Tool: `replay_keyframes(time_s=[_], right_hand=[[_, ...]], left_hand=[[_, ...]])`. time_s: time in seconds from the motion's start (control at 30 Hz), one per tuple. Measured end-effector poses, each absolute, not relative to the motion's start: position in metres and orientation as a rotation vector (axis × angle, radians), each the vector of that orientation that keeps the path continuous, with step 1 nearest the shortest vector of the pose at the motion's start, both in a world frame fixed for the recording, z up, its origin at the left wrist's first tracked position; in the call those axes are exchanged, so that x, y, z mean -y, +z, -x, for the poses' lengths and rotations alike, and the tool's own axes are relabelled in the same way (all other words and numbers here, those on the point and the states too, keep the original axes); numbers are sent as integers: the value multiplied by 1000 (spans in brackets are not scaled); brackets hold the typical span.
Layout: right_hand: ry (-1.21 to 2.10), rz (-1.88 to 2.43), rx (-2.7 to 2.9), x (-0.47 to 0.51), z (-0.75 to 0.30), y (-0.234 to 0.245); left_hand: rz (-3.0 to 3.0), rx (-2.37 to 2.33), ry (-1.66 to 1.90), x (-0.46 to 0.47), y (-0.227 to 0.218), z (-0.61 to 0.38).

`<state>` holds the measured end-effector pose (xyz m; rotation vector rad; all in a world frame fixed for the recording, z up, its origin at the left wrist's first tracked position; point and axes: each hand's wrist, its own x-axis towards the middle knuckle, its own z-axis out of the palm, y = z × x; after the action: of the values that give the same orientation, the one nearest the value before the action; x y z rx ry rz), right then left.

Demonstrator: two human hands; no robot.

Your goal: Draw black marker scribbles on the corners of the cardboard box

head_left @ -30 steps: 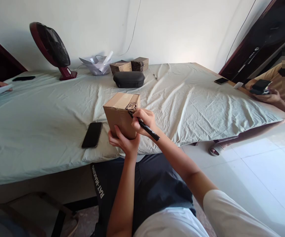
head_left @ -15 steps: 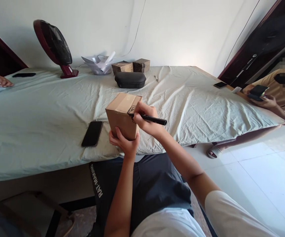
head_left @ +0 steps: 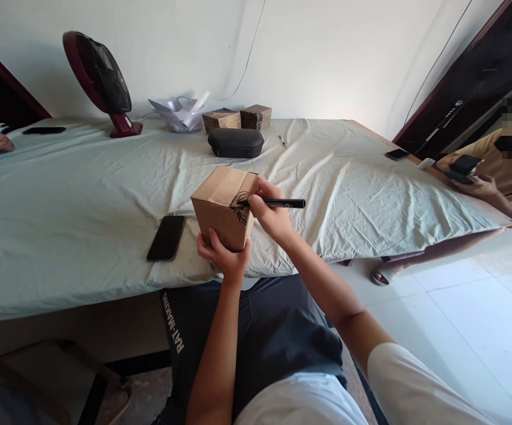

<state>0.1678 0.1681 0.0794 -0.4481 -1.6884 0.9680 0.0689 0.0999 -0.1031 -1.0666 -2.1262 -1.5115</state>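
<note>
Soft daylight fills the room, strongest from the right, where the glossy white floor tiles (head_left: 472, 319) wash out almost to glare and a warm glow spreads over the plain white wall (head_left: 348, 82). The worktop (head_left: 82, 195), draped in a wrinkled pale green sheet (head_left: 371, 195), is evenly lit, each crease throwing a faint shadow. The near face of the small brown cardboard box (head_left: 218, 218) lies in shade; it and the thin black marker pen (head_left: 284, 203) are sharp. Below the worktop edge the picture turns dim and murky. Wide-angle distortion bows the worktop and tilts the dark wooden door frame (head_left: 455, 94); a coarse mosaic patch blurs the right edge.
</note>
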Motion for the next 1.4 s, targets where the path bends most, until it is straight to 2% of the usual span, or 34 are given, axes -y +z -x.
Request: replay_keyframes(time_s=[0.33, 0.57, 1.13, 1.4], right_hand=[[1113, 548, 1669, -177, -172, 88], [1212, 610, 1607, -175, -169, 96], [1181, 680, 1469, -164, -166, 97], [1200, 806, 1569, -164, -168, 118]], left_hand=[[1079, 2163, -1521, -100, -103, -70], [1092, 1931, -1526, -103, -110, -69], [1102, 1925, -1601, -105, -112, -67], [1109, 1913, -1594, -104, -113, -67]])
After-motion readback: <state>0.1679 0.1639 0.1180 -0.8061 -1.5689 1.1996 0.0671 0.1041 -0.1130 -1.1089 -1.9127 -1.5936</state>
